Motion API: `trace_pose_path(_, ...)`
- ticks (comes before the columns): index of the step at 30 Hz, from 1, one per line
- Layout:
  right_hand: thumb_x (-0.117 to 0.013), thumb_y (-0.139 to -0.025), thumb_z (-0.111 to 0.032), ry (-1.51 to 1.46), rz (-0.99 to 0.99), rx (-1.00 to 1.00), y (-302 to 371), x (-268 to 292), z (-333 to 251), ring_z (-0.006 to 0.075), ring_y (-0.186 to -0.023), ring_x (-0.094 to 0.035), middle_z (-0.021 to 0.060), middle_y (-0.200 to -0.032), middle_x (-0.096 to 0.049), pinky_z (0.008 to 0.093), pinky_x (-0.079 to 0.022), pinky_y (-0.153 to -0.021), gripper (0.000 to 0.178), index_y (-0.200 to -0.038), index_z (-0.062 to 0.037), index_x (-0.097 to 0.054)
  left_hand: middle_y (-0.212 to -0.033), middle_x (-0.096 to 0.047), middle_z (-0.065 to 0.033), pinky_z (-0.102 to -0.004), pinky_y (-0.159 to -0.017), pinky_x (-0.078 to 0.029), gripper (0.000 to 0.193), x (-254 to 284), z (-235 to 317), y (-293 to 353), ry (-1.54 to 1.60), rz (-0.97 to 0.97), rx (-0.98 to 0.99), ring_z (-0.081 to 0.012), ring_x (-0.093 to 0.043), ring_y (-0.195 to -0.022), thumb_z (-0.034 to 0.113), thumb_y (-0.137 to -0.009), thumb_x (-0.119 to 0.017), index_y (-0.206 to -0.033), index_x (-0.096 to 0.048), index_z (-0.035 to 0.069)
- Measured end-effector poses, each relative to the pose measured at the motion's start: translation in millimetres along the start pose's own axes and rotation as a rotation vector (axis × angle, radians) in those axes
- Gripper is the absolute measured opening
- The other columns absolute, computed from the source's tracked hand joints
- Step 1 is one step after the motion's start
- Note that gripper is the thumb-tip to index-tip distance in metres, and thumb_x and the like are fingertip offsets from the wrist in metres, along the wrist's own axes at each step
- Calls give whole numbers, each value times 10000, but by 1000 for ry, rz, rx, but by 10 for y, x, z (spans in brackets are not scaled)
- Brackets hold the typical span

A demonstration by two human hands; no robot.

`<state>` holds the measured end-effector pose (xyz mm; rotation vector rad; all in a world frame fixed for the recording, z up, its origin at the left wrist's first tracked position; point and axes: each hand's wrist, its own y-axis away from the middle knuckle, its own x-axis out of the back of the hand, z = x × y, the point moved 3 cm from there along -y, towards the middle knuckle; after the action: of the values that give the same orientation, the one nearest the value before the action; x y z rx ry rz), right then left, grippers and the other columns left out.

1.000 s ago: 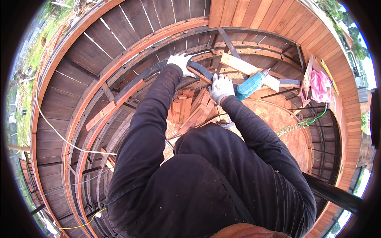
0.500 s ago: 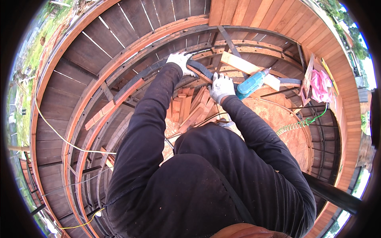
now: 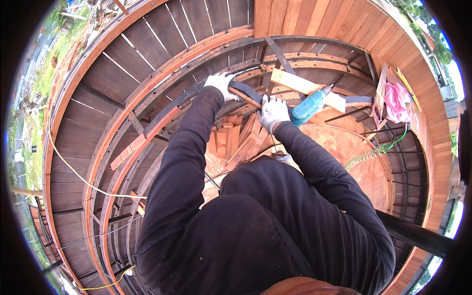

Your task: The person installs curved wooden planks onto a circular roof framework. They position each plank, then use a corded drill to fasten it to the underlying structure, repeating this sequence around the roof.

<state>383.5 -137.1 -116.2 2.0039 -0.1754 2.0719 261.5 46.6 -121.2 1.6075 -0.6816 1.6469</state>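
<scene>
The view has shifted slightly, yet the left hand (image 3: 220, 85) still clasps the curved rail (image 3: 247, 91); the right hand (image 3: 274, 112) touches it, grip unclear, beside the drill (image 3: 308, 107). Below, offcuts (image 3: 232, 139) lie on reddish floor (image 3: 361, 142) inside a planked ring (image 3: 314, 19).

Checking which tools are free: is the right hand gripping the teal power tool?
No, the right hand is at the curved rail, and the teal power tool lies to that hand's right.
</scene>
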Motion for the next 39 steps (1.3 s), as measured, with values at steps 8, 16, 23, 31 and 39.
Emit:
trace_pose_path(8, -572, -879, -334, -38, 5, 2, 26, 62, 14, 339, -1050, -577, 196, -1160, -560, 492, -447, -899, 543, -1297, -3, -471, -1318, -543, -105, -408, -1026, -414, 862, 31, -7, -21, 81, -7, 52, -287, -522, -1218, 583, -559, -807, -1276, -551, 178)
trace_pose_path(16, -563, -882, -322, -8, 29, 13, 39, 46, 17, 327, -1047, -579, 179, -1145, -565, 520, -442, -905, 524, -1295, -11, -476, -1310, -544, -110, -398, -1037, -412, 877, 52, 4, -13, 65, -20, 53, -291, -522, -1213, 579, -553, -808, -1278, -541, 164)
trace_pose_path(23, -546, -892, -307, -31, 5, 6, 16, -7, 10, 344, -1059, -572, 187, -1164, -560, 529, -430, -923, 525, -1312, -3, -464, -1376, -458, -120, -468, -1121, -272, 954, 2, 22, 119, 41, 108, 134, -313, -382, -1317, 577, -521, -831, -1332, -488, 210)
trace_pose_path(31, -554, -900, -396, 31, -5, 5, -5, -25, -21, 329, -1082, -558, 177, -1181, -544, 512, -424, -924, 602, -1344, -4, -446, -1428, -362, -203, -483, -1072, -347, 844, -917, 494, 831, 1017, 627, 855, -341, -397, -1291, 463, -721, -785, -1383, -400, 108)
trace_pose_path(39, -573, -885, -401, 57, 43, 19, 31, -26, -47, 323, -1046, -571, 180, -1163, -539, 487, -442, -911, 626, -1332, 16, -439, -1041, -656, -174, -387, -776, -589, 460, -991, 648, 203, 2309, 454, 733, -273, -672, -901, 291, -846, -729, -1120, -580, -48)
